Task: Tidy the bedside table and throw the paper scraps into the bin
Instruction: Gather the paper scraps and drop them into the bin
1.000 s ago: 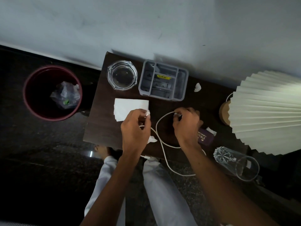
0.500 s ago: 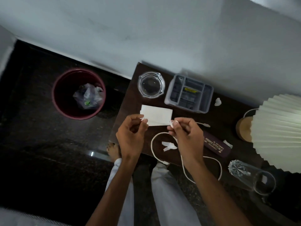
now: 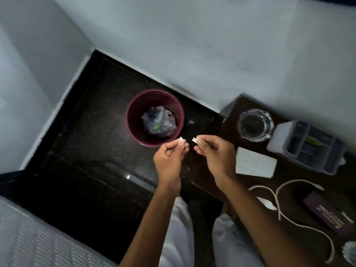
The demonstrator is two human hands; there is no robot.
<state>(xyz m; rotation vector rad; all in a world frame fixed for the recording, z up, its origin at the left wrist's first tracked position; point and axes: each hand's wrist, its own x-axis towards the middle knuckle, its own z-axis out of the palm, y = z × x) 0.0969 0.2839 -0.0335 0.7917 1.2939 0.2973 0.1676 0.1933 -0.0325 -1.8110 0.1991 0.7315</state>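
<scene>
Dark polished floor [image 3: 86, 170] holds a round maroon plastic bin [image 3: 155, 117]. Just short of its rim, small white paper scraps are pinched in the left hand [image 3: 169, 160] and right hand [image 3: 213, 153]. Release is best made once fully above the opening. Rightward, another white scrap [image 3: 268, 204] and a white cable [image 3: 300, 222] lie on the dark wooden bedside table [image 3: 289, 182].

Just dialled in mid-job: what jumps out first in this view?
Both hands meet at centre frame, the left hand and the right hand each pinching a small white paper scrap just short of the maroon bin on the dark floor. Right of them, the bedside table holds a white cable, another scrap and a grey organiser.
</scene>
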